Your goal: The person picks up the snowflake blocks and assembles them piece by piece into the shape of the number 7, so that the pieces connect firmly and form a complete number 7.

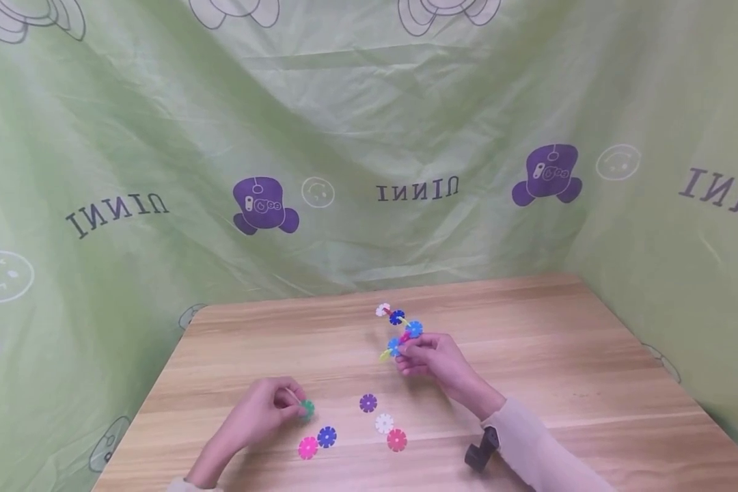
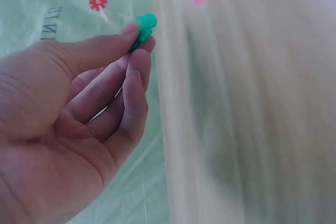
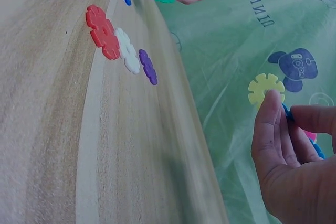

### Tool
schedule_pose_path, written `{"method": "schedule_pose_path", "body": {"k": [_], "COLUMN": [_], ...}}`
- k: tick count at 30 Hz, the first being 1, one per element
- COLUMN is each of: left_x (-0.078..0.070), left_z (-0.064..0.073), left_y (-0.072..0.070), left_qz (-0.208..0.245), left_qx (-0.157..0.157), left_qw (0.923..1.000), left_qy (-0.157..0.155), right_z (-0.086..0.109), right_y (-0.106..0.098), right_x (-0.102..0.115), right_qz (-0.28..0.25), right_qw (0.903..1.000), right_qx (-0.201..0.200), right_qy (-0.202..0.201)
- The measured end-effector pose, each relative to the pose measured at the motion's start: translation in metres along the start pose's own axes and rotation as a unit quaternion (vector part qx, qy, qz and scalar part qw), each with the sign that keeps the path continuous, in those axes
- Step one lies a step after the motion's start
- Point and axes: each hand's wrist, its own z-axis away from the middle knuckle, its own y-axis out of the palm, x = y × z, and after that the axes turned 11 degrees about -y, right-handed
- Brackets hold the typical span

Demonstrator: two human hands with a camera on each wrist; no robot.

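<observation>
My left hand [image 1: 261, 413] pinches a green notched plastic disc [image 2: 148, 21] between thumb and fingertips, held above the table. My right hand [image 1: 439, 362] grips a chain of linked notched discs [image 1: 414, 329] near its lower end, by a light blue disc. A yellow disc [image 3: 262, 88] stands at that end of the chain, right by the fingertips in the right wrist view. From there the chain runs up and away through pink, light blue, yellow, dark blue and red discs to a white one [image 1: 381, 310] at its far end.
Loose discs lie on the wooden table [image 1: 252, 342]: a pink one [image 1: 307, 448] beside a blue one [image 1: 327, 437], and a purple one [image 1: 368, 403] near a white one [image 1: 384, 424] and a red one [image 1: 396, 440]. A green printed curtain [image 1: 344, 137] hangs around the table.
</observation>
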Motion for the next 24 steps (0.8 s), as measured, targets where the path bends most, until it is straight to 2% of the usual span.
{"method": "schedule_pose_path", "body": {"k": [4, 8, 14, 24], "left_x": [-0.013, -0.028, -0.050, -0.067], "left_z": [-0.009, -0.019, -0.034, -0.052], "left_y": [0.005, 0.012, 0.027, 0.042], "left_qz": [0.028, 0.065, 0.141, 0.175], "left_qx": [-0.005, 0.004, 0.014, 0.007], "left_qw": [0.9995, 0.9977, 0.9899, 0.9845], "left_qy": [0.009, 0.018, 0.007, -0.010], "right_z": [0.000, 0.001, 0.001, 0.003], "right_y": [0.000, 0.000, -0.002, -0.001], "right_x": [0.001, 0.003, 0.005, 0.005], "right_qz": [-0.007, -0.013, -0.015, -0.023], "right_qw": [1.0000, 0.9999, 0.9999, 0.9996], "right_qx": [0.000, 0.000, 0.003, 0.013], "right_qy": [0.003, 0.001, -0.004, -0.006]}}
